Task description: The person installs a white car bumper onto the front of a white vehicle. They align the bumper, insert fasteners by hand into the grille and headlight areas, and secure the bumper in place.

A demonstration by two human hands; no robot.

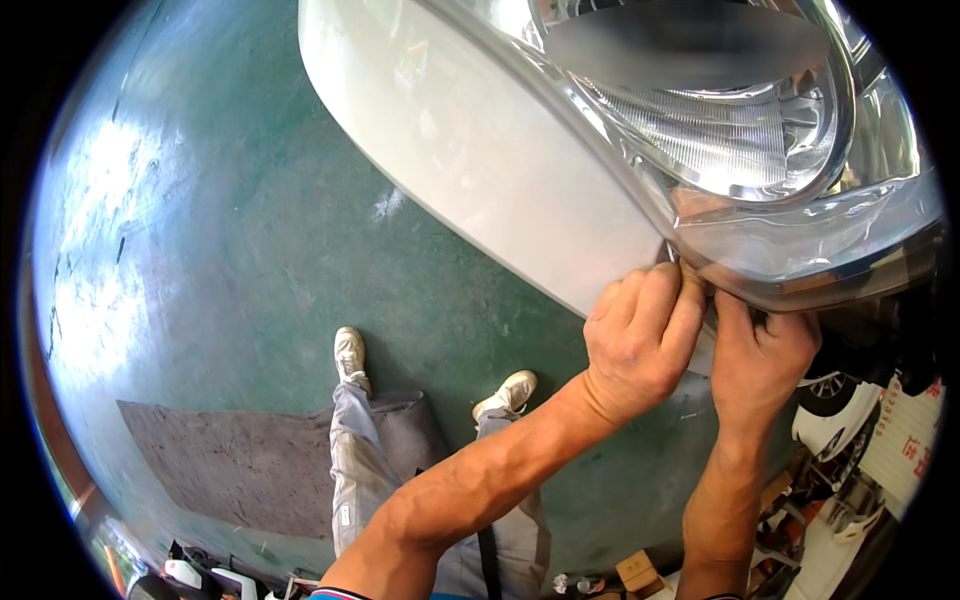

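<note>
A white car fender (pixel 490 150) slants across the upper middle, and a clear headlight (pixel 710 145) sits along its right side. My left hand (pixel 645 325) is closed in a pinch at the fender's lower corner, where it meets the headlight's lower edge. What its fingertips grip, if anything, is too small to make out. Close beside it, my right hand (pixel 765 350) has its fingers curled up against the underside of the headlight's lower rim. Those fingertips are partly hidden there, and so is whatever they hold.
Green floor (pixel 280 240) spreads below and left of the car. A dark grey mat (pixel 220 460) lies by my feet. At the lower right are a small cardboard box (pixel 637 572), assorted parts and a white vehicle (pixel 835 410) with a black wheel.
</note>
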